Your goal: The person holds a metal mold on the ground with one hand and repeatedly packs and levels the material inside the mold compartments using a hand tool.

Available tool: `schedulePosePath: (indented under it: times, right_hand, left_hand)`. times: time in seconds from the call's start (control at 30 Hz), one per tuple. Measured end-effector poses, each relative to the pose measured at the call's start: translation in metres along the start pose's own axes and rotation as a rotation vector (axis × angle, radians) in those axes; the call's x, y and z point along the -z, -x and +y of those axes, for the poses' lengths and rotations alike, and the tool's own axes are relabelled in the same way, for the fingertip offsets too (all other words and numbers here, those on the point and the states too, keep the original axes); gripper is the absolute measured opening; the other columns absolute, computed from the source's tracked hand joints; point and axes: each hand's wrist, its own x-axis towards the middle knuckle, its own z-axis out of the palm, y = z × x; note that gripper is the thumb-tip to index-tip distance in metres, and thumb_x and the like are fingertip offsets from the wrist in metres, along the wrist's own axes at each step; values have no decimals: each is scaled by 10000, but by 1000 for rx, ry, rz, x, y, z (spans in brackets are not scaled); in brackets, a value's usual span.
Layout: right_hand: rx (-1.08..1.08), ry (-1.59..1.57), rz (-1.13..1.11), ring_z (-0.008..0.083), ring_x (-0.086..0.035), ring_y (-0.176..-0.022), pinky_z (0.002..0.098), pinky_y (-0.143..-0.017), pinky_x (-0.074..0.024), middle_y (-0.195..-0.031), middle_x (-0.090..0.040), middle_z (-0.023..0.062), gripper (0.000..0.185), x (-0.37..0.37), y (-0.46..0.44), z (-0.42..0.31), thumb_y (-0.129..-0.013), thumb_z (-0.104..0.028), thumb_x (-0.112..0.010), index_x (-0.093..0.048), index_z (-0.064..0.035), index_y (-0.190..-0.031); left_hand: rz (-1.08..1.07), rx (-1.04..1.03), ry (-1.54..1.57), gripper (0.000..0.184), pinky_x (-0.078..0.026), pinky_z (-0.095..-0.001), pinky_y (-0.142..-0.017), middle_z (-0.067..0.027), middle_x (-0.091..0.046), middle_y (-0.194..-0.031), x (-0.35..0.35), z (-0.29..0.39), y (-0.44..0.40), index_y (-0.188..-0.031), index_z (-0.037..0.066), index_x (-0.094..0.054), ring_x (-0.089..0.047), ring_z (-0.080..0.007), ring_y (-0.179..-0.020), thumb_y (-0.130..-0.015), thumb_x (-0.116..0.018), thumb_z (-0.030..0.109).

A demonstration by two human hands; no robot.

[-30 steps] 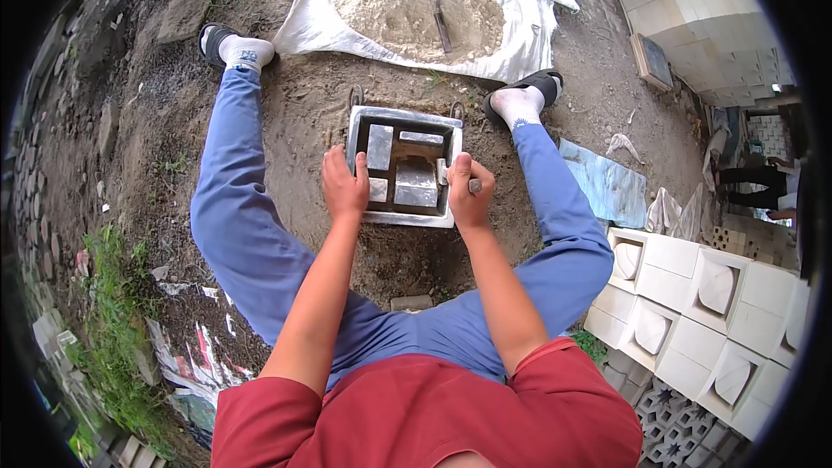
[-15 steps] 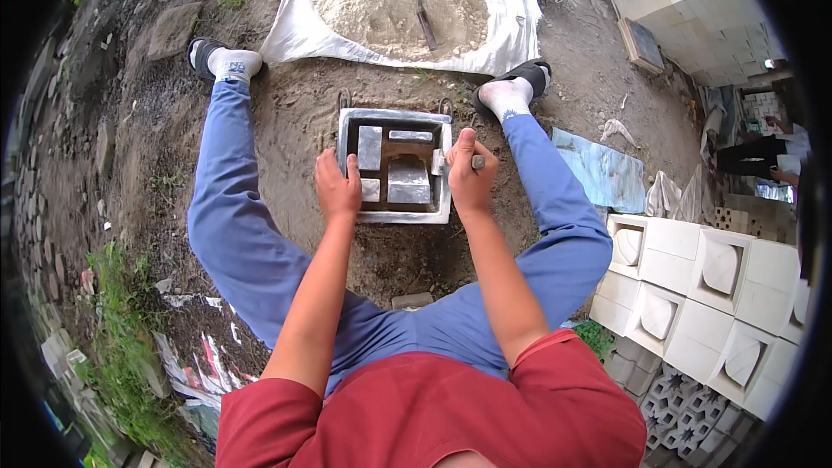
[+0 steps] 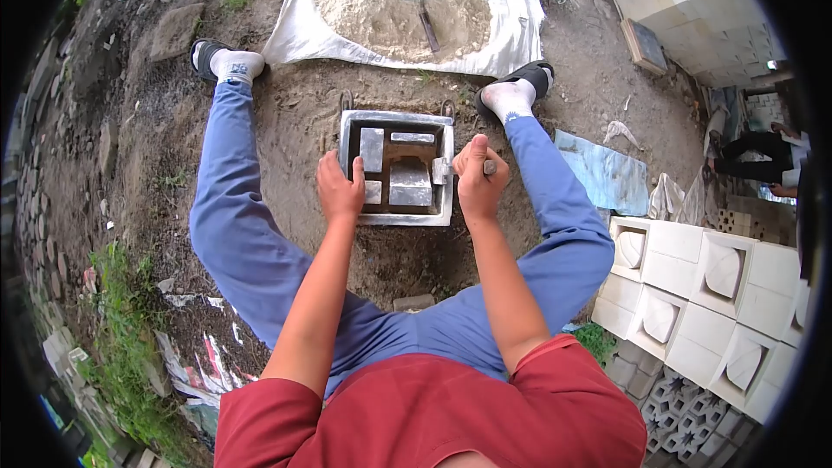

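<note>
A square metal mold with a pale rim lies on the ground between my legs. Inside it are several grey metal blocks with dark brown gaps between them. My left hand rests against the mold's left wall, fingers stretched and thumb apart, holding nothing. Just outside the right wall, my right hand is closed around a short-handled tool with a pale, brush-like head. That head is at the inner side of the right wall; the handle's round end pokes out past my fingers, and the grip hides the rest.
Beyond the mold, a white sheet bears a heap of pale powder with a trowel on it. Pale blocks are stacked at right, near a blue sheet. Another person is at far right.
My right hand and its tool have shifted slightly right and down along the mold's right wall. My left hand stays at the left wall.
</note>
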Motion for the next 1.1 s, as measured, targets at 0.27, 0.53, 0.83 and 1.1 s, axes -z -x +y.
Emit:
schedulePosePath:
  times: [0.27, 0.53, 0.83, 1.1]
  right_hand:
    - [200, -20, -284, 91, -364, -570, 315, -522, -288, -619, -417, -10, 552, 8, -15, 2, -1099, -310, -590, -434, -26, -652]
    - [296, -50, -734, 169, -386, -548, 348, -524, -327, -598, -435, 52, 275, -2, -30, 10, -939, -87, -672, -538, 13, -721]
    - [284, -18, -501, 127, -390, -561, 338, -526, -335, -588, -420, 33, 356, -12, -27, 47, -913, -81, -643, -426, 8, -645]
    - [173, -99, -528, 97, -463, -589, 322, -544, -398, -626, -547, 37, 247, -30, -26, 43, -936, -59, -610, -565, 43, -715]
  left_hand:
    - [24, -14, 1, 522, -451, -518, -1065, -230, -606, -1288, 1, 2, 1, -1299, 2, -558, -556, -436, -1241, -1000, -638, 422]
    - [-14, 22, 23, 525, -448, -515, -1080, -229, -599, -1337, 0, -2, -1, -1319, -1, -559, -546, -432, -1278, -1022, -605, 429]
    - [-23, 36, 1, 536, -438, -525, -1094, -231, -601, -1339, -2, -1, 0, -1335, 3, -554, -539, -438, -1290, -1024, -598, 438]
    - [-4, 28, -33, 536, -463, -515, -1060, -218, -615, -1285, -1, 2, -1, -1311, 3, -562, -562, -426, -1240, -987, -645, 422]
